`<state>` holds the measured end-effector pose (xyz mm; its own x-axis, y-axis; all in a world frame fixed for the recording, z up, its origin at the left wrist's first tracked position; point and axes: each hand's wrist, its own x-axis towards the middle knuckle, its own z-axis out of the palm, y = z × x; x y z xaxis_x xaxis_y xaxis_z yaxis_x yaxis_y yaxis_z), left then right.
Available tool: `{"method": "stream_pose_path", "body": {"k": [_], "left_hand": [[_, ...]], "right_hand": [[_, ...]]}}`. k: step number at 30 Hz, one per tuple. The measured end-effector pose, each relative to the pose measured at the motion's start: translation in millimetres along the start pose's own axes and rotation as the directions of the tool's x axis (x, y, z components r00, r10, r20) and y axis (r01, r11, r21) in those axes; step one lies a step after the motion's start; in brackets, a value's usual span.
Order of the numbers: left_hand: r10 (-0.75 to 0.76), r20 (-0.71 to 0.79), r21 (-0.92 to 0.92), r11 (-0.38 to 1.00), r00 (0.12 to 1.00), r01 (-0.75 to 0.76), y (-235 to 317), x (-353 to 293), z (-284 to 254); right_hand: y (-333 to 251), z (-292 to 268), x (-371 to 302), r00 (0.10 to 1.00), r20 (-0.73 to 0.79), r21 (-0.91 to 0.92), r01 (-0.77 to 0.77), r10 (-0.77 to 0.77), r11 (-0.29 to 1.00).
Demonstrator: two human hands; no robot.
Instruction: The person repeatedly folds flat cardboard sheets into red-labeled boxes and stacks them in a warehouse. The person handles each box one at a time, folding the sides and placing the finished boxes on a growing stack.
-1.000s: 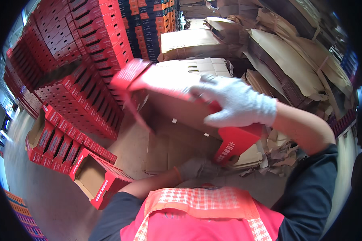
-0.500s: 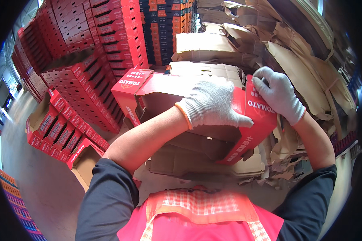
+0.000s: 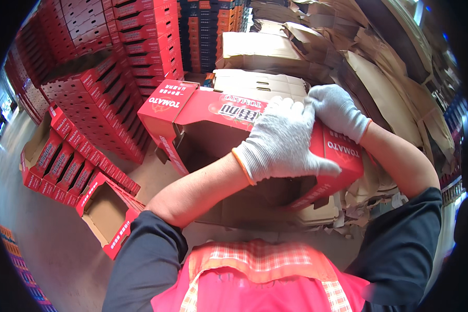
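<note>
A red cardboard tomato box lies tilted on its side in front of me, its dark opening towards me. My left hand, in a white knit glove with an orange cuff, grips the upper edge close to the right end. Its fingers stretch over the red side panel, and its thumb reaches across the end panel. At the far right corner of the same box, my gloved right hand has curled fingers closed on the edge, touching the left fingertips. Its fingertips are partly hidden.
Flat brown cardboard sheets are piled behind and under the box, with more bundles at the right. Tall stacks of red boxes stand at the back left. A lower stack and an open box are nearer on the left.
My right hand has moved left and inward along the box's end to meet the left fingers. The left hand has shifted slightly right, and more of the printed side panel shows.
</note>
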<state>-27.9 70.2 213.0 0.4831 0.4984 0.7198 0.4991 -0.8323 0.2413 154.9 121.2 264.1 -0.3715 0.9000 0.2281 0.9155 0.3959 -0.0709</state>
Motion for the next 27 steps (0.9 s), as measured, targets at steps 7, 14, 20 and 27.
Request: {"method": "stream_pose_path", "body": {"k": [7,14,20,27], "left_hand": [[-0.251,-0.009,-0.956,0.287,0.968,0.066,-31,-11,-15],[-0.059,-0.238,-0.311,0.950,0.970,-0.019,-21,-136,-57],[-0.301,0.003,-0.710,0.671,0.954,0.214,3,-118,-81],[0.197,0.003,-0.151,0.969,0.980,-0.194,58,-7,33]], "right_hand": [[-58,-1,-40,0.925,-0.098,0.117,0.377,-0.367,0.919],[61,-5,-32,1.000,-0.028,0.559,0.017,-0.002,0.829],[113,185,-117,0.957,0.245,0.749,-0.290,0.157,0.596],[151,175,-110,0.850,0.020,0.994,0.042,0.526,-0.105]]}}
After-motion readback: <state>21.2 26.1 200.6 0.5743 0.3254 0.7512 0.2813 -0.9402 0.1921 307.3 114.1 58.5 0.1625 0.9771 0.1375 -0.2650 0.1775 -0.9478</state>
